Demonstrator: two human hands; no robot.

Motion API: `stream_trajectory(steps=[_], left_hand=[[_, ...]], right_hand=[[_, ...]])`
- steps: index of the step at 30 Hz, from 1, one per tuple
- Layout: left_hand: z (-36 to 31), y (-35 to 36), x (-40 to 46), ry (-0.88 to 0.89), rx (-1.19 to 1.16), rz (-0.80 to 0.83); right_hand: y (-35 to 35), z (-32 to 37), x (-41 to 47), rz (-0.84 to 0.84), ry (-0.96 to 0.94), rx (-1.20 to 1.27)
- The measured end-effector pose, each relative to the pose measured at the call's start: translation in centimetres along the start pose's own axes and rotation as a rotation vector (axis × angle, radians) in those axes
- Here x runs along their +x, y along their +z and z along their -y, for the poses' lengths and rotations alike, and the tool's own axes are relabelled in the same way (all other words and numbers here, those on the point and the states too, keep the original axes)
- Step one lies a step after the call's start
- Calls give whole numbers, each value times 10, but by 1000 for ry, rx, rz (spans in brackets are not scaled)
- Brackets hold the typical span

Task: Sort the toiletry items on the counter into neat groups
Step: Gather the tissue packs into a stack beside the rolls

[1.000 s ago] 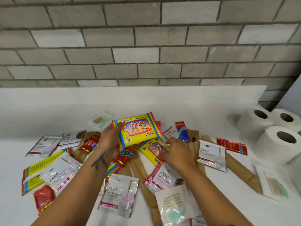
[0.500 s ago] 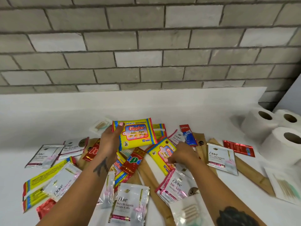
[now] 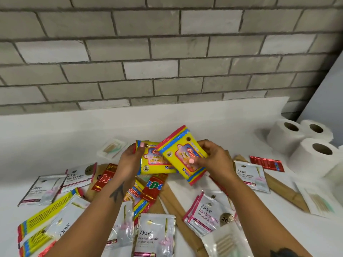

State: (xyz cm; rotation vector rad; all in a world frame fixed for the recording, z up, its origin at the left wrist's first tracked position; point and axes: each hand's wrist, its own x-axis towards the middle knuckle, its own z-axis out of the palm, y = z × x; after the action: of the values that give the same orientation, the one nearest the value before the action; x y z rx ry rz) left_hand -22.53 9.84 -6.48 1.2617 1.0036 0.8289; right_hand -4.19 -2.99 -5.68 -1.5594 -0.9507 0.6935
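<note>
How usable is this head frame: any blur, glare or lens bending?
Head view: even, soft lighting; slight motion blur smears the print on the yellow wipes pack in the right hand; wide-angle bending curves the grey brick wall; mild sheen on the silver Dove sachets; faint shadow beside the white toilet rolls.

bare counter behind, sachets crowding front, rolls right

Both forearms bare, no sleeves in view. Left hand: thumbnail w/ light pink polish. Dark tattoo on left forearm, lower centre of frame, angular shape, detail blurred. Right hand: pink polish on one visible nail. Dark tattoo on right forearm, bottom right edge, partly cut off. No rings, watch or bracelets seen.
</note>
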Motion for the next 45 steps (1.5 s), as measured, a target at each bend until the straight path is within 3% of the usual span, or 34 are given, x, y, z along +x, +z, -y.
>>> stream_trajectory(steps=[2,5,10,14,18,21,23,26,31,35,37,41,45], left_hand=[[3,8,-2,-31,21,78],[8,23,-8,-112,41,150],[14,44,-12,-215,-110,156],[14,66,-10,-151,-80,318],[15,88,0,-57,31,324],[16,114,12,-87,-39,239],[17,133,23,-115,-120,185],[12,168,41,-101,-144,168],[7,219,68,-127,50,231],[27,247,78,-105,94,26],[41,256,67,68,271,0],[62,270,48,305,665,233],[51,258,56,374,842,155]], right_hand=[[4,8,3,146,9,-184],[8,12,5,179,5,-487],[-5,9,5,90,-29,-599],[-20,2,16,93,-52,-668],[-41,-8,29,54,-42,-600],[-57,-18,40,-124,-42,-534],[-72,-22,46,-177,96,-284],[-96,-29,58,-77,335,130],[-143,-51,87,-145,439,208],[-177,-63,107,-245,470,258],[-188,-71,115,-326,474,318],[-201,-90,130,-453,505,373],[-201,-103,135,-409,542,274]])
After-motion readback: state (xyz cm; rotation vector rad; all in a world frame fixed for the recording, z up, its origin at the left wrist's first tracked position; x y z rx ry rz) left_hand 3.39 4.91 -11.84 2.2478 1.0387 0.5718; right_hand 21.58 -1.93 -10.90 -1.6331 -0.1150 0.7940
